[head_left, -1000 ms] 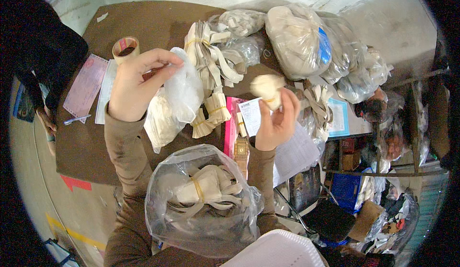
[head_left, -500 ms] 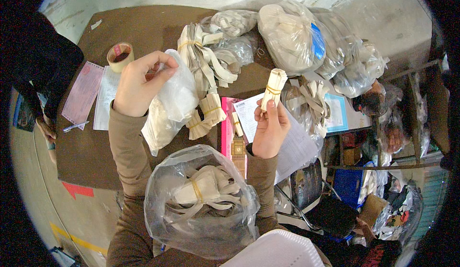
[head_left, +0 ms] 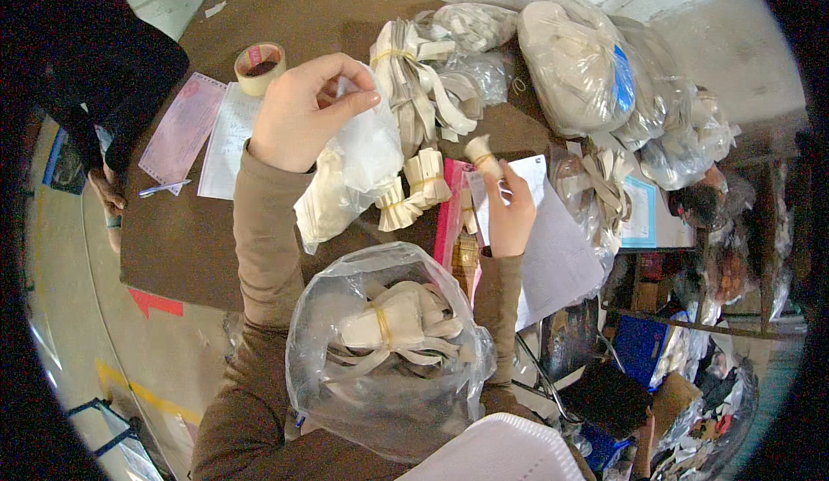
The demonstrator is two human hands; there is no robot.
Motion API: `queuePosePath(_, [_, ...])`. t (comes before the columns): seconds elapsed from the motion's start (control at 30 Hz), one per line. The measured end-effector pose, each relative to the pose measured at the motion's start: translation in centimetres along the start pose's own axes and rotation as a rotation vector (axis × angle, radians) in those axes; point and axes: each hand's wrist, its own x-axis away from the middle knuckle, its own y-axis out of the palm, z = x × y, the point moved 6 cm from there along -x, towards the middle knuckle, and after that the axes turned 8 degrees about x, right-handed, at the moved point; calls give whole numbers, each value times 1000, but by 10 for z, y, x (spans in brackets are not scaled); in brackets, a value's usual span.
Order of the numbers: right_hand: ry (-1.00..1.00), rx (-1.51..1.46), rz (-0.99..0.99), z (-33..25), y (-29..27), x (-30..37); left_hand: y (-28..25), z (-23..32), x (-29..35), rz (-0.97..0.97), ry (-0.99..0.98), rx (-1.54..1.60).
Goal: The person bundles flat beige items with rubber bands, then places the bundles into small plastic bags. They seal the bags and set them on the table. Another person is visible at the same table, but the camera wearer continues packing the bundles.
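My left hand [head_left: 315, 114] pinches the top of a clear plastic bag [head_left: 367, 136] holding cream fabric strips, raised over the brown table. A small rolled bundle of cream strips [head_left: 484, 157] with a yellow rubber band is gripped in the fingers of my right hand [head_left: 511, 218], tilted toward that bag but apart from it. Beside the bag, several banded bundles [head_left: 425, 177] rest on the table, and a larger banded bundle of long strips [head_left: 404, 84] lies behind. Close to my body is an open clear bag [head_left: 315, 308] with a banded bundle of strips [head_left: 380, 325] inside.
On the table [head_left: 199, 248] are a tape roll [head_left: 260, 68], a pen [head_left: 164, 188], paper sheets [head_left: 180, 131] and a pink-edged folder [head_left: 449, 213]. Filled plastic bags [head_left: 574, 75] crowd the back right. A chair [head_left: 604, 399] stands at the right; a person in dark clothes [head_left: 112, 58] is at the left.
My right hand has brought the small bundle leftward, nearer the bag, and tipped it over. My left hand keeps its hold on the bag. The whole view has shifted somewhat.
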Motion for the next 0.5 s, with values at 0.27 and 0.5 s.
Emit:
queuePosePath(0.27, [-109, -16, -185, -33, 43, 22, 1, -16, 9, -100, -148, 167])
queuePosePath(0.5, [-24, -10, -279, -19, 69, 27, 16, -3, 0, -34, -98, 14])
